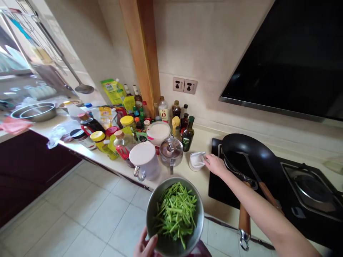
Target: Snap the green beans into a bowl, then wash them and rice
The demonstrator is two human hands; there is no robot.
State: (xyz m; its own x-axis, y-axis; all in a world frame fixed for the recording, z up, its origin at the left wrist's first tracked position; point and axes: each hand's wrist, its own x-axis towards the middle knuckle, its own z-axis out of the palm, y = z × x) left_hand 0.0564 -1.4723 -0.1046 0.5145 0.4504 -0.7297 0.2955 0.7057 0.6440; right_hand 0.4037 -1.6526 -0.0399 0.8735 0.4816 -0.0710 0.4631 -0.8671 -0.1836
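My left hand [146,246] grips the rim of a round metal bowl [199,203] at the bottom of the view, thumb over the edge. Cut green vegetable stalks [177,210] with some leaves fill much of it. Reaching across the counter, my right hand [215,165] has its fingers closed at the edge of a small white container [197,162]. White folds show at its top; what they are I cannot make out. A glass pot with a lid [171,151] and a dark green bottle [188,134] stand just left of that container.
A black wok [246,153] with a wooden handle sits on the black stove [222,189], a spatula [264,185] inside it. Several bottles and jars crowd the counter at left, near a white-lidded canister [144,160]. A dark range hood panel [289,64] overhangs the right.
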